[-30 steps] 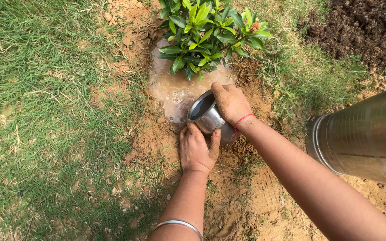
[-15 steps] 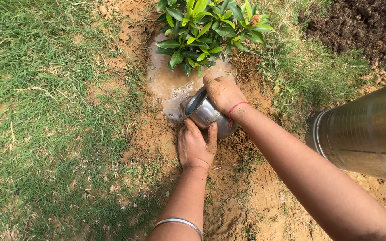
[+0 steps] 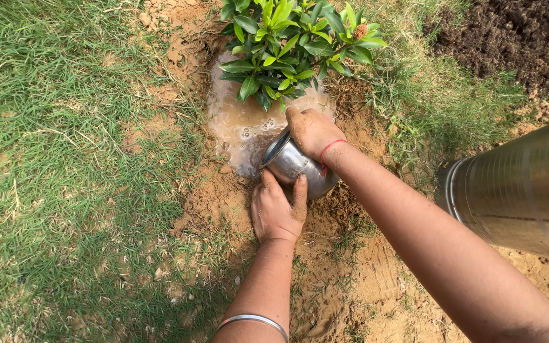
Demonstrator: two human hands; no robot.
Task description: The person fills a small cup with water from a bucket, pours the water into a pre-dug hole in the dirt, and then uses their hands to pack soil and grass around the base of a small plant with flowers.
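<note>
**At the foot of the shrub, a steel pot tipped on its side**

Below the leafy shrub, both hands grip one small steel pot. It lies tilted, mouth toward the muddy puddle at the plant's base. The left hand cups it from beneath, fingers closed around its belly to bear the weight. The right hand clasps it from above, steadying the tilt. A large steel vessel stands apart at the right on bare soil, grass alongside.
</note>
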